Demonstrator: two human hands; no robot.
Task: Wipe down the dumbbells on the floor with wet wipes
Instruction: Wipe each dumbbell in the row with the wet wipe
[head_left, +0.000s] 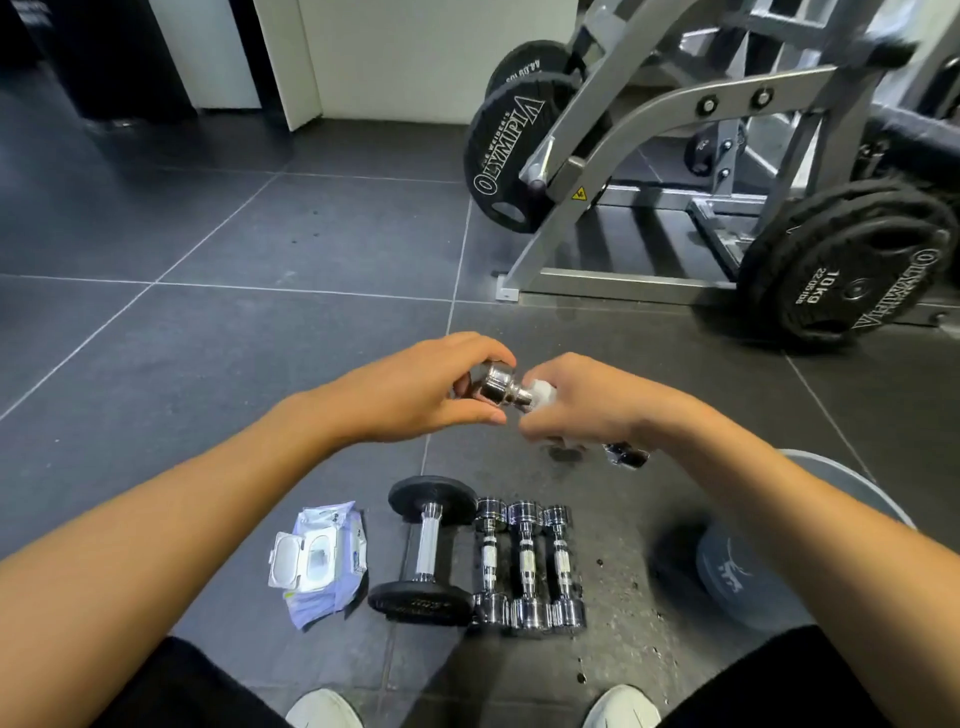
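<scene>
Dumbbell held off floor: left hand fingers grip head; right hand fingers pinch wipe round handle.

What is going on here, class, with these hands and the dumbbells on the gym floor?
A person is wiping gym weights. The left hand grips one end of a small chrome dumbbell held above the floor. The right hand holds a white wet wipe wrapped round its handle. Below, a black-ended dumbbell and three chrome dumbbells lie side by side, with the wipes pack, lid open, to their left.
</scene>
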